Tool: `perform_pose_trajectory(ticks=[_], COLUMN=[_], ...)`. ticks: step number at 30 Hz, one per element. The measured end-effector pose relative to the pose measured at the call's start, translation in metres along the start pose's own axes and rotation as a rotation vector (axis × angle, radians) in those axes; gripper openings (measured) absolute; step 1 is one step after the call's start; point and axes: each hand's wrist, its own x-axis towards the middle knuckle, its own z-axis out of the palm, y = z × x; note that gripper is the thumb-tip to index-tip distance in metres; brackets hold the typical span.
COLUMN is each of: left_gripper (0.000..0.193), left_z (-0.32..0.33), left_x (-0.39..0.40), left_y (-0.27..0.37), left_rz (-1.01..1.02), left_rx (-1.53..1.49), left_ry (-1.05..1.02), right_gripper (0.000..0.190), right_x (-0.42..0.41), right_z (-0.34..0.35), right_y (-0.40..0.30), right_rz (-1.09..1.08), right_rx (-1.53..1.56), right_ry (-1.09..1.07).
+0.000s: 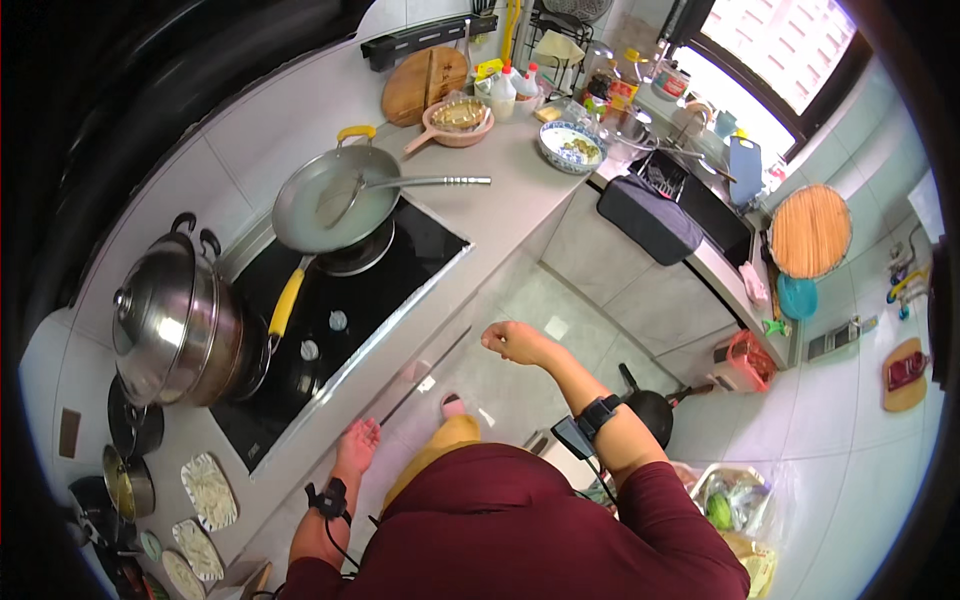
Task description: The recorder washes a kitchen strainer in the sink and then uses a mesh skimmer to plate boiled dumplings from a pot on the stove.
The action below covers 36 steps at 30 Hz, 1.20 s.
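Near the front edge of the counter, my left hand hangs palm up with its fingers apart and nothing in it. My right hand is over the floor in front of me, its fingers curled; no object shows in it. A wok with a yellow handle and cloudy liquid sits on the back burner of the black cooktop. A metal ladle rests in the wok, its handle reaching past the rim. Left of it stands a large lidded steel steamer pot.
Trays of pale food lie at the counter's lower left, beside small pots. A patterned bowl and a pink colander stand on the far counter. The sink is at right; a dark frying pan is low beside my right arm.
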Motion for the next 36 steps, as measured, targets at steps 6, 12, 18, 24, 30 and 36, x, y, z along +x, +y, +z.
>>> perform_pose_trajectory(ticks=[6, 12, 18, 24, 30, 36], left_gripper=[0.025, 0.013, 0.008, 0.011, 0.021, 0.012], left_z=[0.063, 0.073, 0.083, 0.090, 0.088, 0.096], left_x=[0.008, 0.029, 0.043, 0.048, 0.050, 0.039], left_y=[-0.016, -0.035, -0.053, -0.063, -0.084, -0.108], left_rz=[0.000, 0.115, 0.366, 0.567, 0.554, 0.624], left_rx=[-0.194, -0.340, -0.407, -0.471, -0.638, -0.544], left_ry=[-0.099, -0.003, 0.028, 0.073, 0.160, 0.347], right_gripper=[0.033, 0.034, 0.029, 0.027, 0.025, 0.027], right_x=[0.060, 0.118, 0.168, 0.178, 0.174, 0.168], right_z=[-0.054, -0.077, -0.073, -0.098, -0.123, -0.124], right_y=[0.023, 0.031, 0.054, 0.049, 0.068, 0.090], right_rz=[0.052, 0.034, -0.255, -0.305, -0.302, -0.355], right_rx=[-0.053, 0.095, -0.134, -0.228, -0.208, -0.282], right_ry=[-0.005, -0.050, -0.186, -0.380, -0.421, -0.491])
